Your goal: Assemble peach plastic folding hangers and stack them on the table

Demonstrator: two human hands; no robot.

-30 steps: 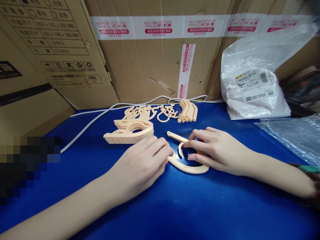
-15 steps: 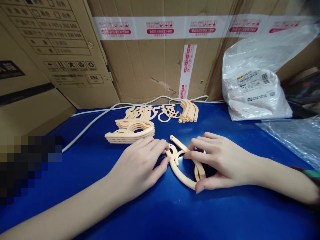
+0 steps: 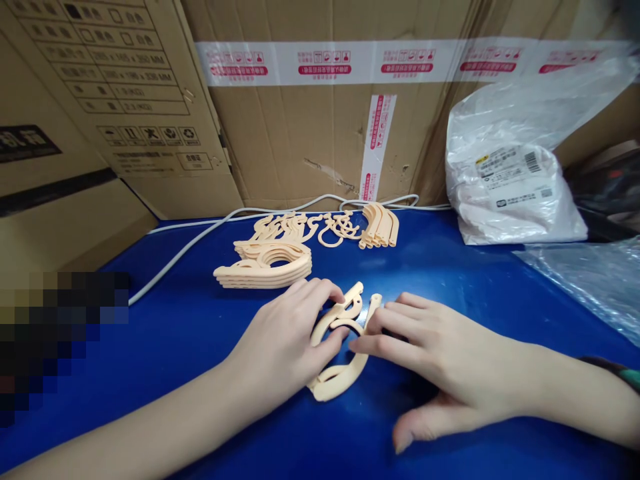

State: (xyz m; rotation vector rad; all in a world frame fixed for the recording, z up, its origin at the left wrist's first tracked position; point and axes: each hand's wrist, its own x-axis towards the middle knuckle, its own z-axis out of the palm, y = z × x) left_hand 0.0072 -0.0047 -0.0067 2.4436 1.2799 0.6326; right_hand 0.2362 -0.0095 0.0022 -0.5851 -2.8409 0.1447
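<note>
A cream plastic folding hanger [image 3: 344, 381] lies bent into a loop on the blue tabletop [image 3: 240, 427], its curved arms meeting at the bottom and its two tips pointing away from me. My left hand [image 3: 285, 337] grips its left arm, with the index finger over it and the thumb inside the loop. My right hand [image 3: 440, 363] touches the upper part of the right arm with curved fingertips, while its thumb is spread wide, off the hanger. A thin curved hook [image 3: 350, 324] shows between the arms, partly covered by fingers.
Beyond my left hand is a stack of folded hangers [image 3: 265, 275]. Behind it lie loose curved pieces [image 3: 285, 228], hooks [image 3: 331, 235] and a row of hanger arms [image 3: 381, 227]. A white cable [image 3: 187, 247], cardboard boxes [image 3: 300, 133] and a plastic bag [image 3: 515, 200] border the table.
The hanger has turned and shifted towards me and left, its joined end now nearest me. My left hand's grip has moved onto the left arm. My right thumb has come off the hanger.
</note>
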